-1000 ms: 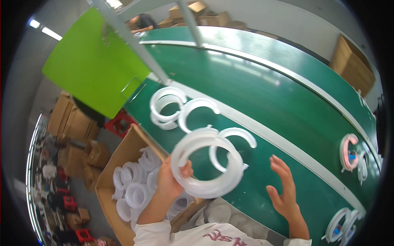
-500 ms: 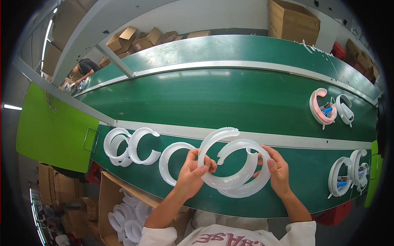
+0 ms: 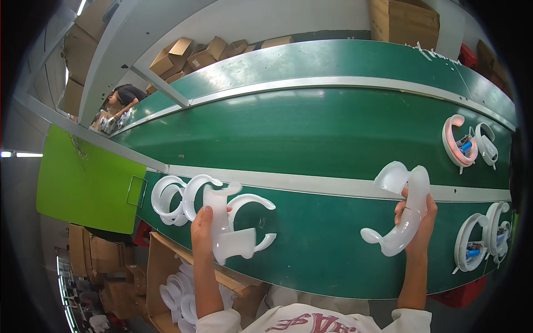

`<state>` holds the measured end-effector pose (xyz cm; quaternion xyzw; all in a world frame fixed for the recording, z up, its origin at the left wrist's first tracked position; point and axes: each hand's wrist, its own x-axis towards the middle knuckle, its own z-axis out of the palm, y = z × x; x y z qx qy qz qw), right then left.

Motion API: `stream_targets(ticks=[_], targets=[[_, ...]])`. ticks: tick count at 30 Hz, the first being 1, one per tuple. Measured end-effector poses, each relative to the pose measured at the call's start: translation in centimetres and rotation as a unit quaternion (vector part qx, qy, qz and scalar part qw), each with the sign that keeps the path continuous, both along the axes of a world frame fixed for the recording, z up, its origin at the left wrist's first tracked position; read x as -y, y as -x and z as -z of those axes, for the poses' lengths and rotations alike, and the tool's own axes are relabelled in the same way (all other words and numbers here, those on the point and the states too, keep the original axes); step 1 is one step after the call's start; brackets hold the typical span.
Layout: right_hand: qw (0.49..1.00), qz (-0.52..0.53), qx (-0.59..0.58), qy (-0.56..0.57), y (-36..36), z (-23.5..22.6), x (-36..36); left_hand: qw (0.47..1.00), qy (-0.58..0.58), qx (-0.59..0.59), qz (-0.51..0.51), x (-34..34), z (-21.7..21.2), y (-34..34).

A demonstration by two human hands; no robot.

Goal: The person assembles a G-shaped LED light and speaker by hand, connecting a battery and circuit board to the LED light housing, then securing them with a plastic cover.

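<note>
White plastic half-ring (image 3: 225, 230) pinched in my left hand (image 3: 204, 233), its mate (image 3: 401, 213) gripped by my right hand (image 3: 417, 219); I'd set each flat at twelve o'clock on the green belt (image 3: 333, 244).

Left hand (image 3: 206, 225) raised, fingers closed, right hand (image 3: 417, 217) raised apart, fingers gripping

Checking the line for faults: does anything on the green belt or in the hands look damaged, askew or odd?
Nothing looks broken. The left hand and the right hand each hold one white C-shaped shell above the green belt. More white shells overlap loosely at the belt's near edge, untidy but whole.
</note>
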<state>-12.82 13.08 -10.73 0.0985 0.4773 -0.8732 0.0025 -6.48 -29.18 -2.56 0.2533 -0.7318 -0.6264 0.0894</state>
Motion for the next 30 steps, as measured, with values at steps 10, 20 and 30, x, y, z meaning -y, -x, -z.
stream_targets(ticks=[10,20,30], targets=[[0.995,-0.095,0.007,-0.003,-0.3,0.7,2.7,0.888,0.448,0.057,0.088,3.0,3.1,0.5],[0.987,-0.145,0.036,0.063,0.4,1.1,2.5,0.876,0.457,0.107,0.110,3.8,1.4,3.4],[0.980,-0.165,0.044,0.097,0.0,1.9,1.4,0.822,0.539,0.111,0.145,3.5,-0.1,6.0]])
